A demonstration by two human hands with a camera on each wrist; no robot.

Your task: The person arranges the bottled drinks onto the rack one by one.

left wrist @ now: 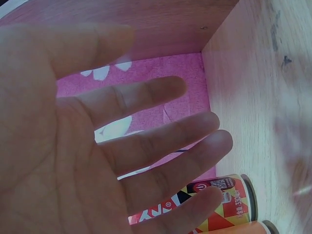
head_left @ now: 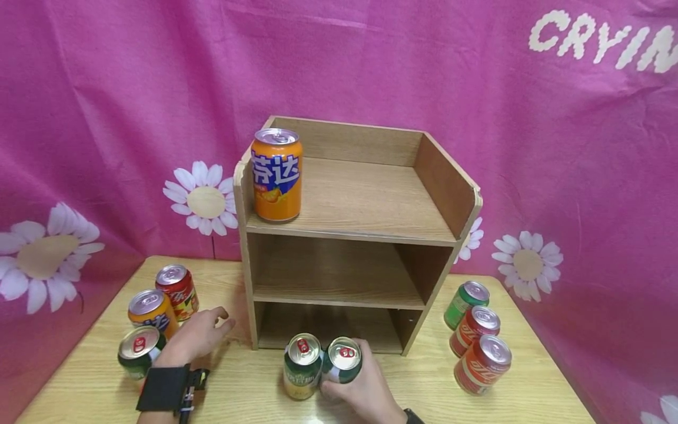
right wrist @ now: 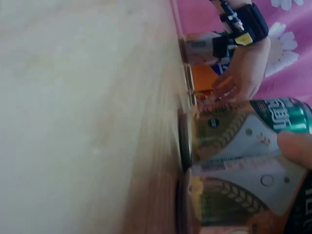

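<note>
In the head view my right hand point(head_left: 368, 386) grips a green can point(head_left: 343, 360) with a red tab, thumb at its front and fingers round its right side. A matching green and gold can point(head_left: 303, 366) stands against it on the left. My left hand point(head_left: 200, 334) hangs over the table beside the left cans, holding nothing; the left wrist view has its fingers point(left wrist: 151, 141) spread. Nearest to it are a red can point(head_left: 178, 291), an orange can point(head_left: 153, 312) and another green can point(head_left: 140, 353).
A wooden shelf unit point(head_left: 339, 299) stands at the centre back, with an orange can point(head_left: 277, 176) on its top left. On the table's right side stand a green can point(head_left: 466, 304) and two red cans point(head_left: 474, 330) point(head_left: 482, 365). A pink cloth point(head_left: 339, 65) hangs behind.
</note>
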